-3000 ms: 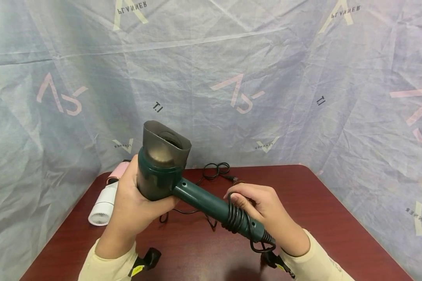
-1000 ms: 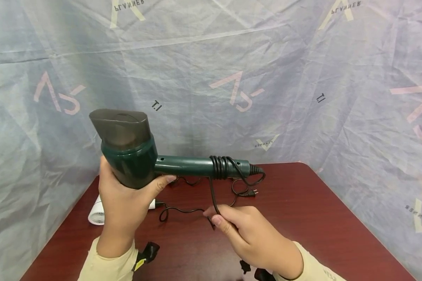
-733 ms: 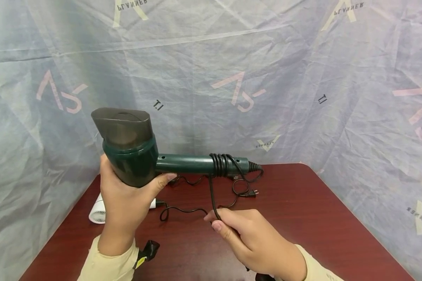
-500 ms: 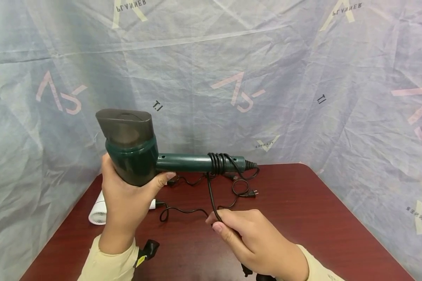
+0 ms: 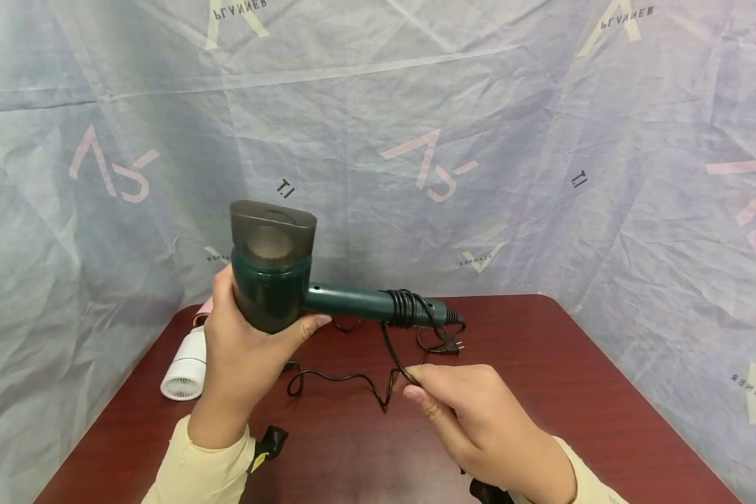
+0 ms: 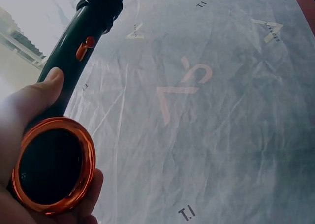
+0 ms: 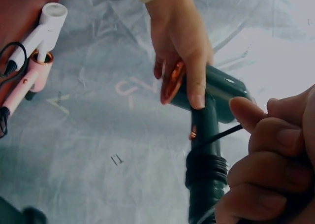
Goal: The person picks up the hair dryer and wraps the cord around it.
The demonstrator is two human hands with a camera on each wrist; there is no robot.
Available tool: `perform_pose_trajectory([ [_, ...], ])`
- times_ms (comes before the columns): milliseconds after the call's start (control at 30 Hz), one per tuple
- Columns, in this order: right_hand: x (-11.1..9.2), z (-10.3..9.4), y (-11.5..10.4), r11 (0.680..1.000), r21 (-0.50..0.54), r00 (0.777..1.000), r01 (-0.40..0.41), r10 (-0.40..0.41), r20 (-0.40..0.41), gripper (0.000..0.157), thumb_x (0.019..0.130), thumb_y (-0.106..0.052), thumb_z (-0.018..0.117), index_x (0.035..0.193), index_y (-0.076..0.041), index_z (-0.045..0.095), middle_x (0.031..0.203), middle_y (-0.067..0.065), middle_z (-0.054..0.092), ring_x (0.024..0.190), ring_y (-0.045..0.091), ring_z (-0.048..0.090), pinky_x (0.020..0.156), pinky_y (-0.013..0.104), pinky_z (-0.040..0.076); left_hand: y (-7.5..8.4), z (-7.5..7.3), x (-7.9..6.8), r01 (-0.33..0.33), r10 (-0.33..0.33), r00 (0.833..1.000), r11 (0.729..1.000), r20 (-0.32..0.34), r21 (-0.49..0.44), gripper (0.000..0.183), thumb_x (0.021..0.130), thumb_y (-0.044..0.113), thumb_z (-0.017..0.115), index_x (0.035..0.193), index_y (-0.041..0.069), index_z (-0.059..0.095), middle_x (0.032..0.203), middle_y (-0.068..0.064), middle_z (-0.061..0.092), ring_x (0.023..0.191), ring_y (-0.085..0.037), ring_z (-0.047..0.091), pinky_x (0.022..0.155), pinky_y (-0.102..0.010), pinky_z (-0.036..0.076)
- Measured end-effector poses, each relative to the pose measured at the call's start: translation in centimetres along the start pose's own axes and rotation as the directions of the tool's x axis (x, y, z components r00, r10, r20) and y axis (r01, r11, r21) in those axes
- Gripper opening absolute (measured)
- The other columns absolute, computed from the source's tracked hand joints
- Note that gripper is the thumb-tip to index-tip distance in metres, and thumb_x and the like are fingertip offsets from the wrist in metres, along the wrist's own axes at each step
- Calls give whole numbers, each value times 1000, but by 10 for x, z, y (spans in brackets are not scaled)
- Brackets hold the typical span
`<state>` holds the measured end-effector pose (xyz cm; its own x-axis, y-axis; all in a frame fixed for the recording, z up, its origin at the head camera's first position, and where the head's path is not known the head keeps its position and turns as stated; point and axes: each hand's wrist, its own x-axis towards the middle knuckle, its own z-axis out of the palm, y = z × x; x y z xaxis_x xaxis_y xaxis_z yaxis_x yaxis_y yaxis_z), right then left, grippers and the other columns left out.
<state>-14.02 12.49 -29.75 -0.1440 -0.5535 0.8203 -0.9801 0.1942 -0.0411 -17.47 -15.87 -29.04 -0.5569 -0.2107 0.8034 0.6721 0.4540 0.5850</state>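
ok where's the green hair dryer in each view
Head: near the middle, the green hair dryer has its nozzle up, left of centre.
Left wrist: left side, from the copper ring at lower left to the top edge.
Right wrist: right of centre, handle running down to the bottom edge.
Shared landmark: black cord wound round the handle.

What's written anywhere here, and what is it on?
"PLANNER": repeated on the grey cloth.
"T.I": also repeated there.
Pink marks and yellow marks there: stylised, not clearly readable.
Yellow tag by left sleeve: too small to read.
Green hair dryer: no readable text.
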Motion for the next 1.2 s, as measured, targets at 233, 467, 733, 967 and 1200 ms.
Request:
perform_pose_trajectory([
  [233,0,-15,7,998,-52,995,-25,20,-94,18,108,-19,53,103,-9,68,74,-10,53,64,-5,41,59,8,38,2,1,-3,18,-20,999,999,42,41,107,57,21,104,146,24,46,122,6,66,109,-10,60,93,-21,46],
  [467,1,-27,12,996,-87,989,-30,17,-150,19,107,-19,55,101,-9,70,77,-8,58,64,-3,43,58,9,37,7,2,-5,-5,-2,993,998,122,56,110,54,26,105,147,21,48,123,5,66,110,-10,60,94,-22,45],
  [733,-4,-29,21,986,-150,980,-76,46,-192,22,108,-20,55,98,-7,70,72,-10,54,59,-5,43,56,8,37,10,4,-7,26,-37,971,999,236,47,105,57,25,104,145,28,48,118,11,67,110,-8,62,94,-25,46],
  [967,-4,-29,27,990,-120,981,-80,56,-187,19,107,-19,57,99,-9,70,76,-9,56,64,-3,45,60,11,38,12,2,-6,25,-30,962,999,272,20,91,60,9,98,138,23,53,112,11,69,100,-10,64,87,-28,49],
  [1200,-6,-30,31,993,-72,984,-91,78,-159,11,104,-15,62,101,-11,72,82,-8,64,64,-4,44,61,11,40,16,-2,-5,6,-13,954,1000,300,25,89,56,7,96,134,27,56,105,13,67,92,-11,64,80,-28,51],
])
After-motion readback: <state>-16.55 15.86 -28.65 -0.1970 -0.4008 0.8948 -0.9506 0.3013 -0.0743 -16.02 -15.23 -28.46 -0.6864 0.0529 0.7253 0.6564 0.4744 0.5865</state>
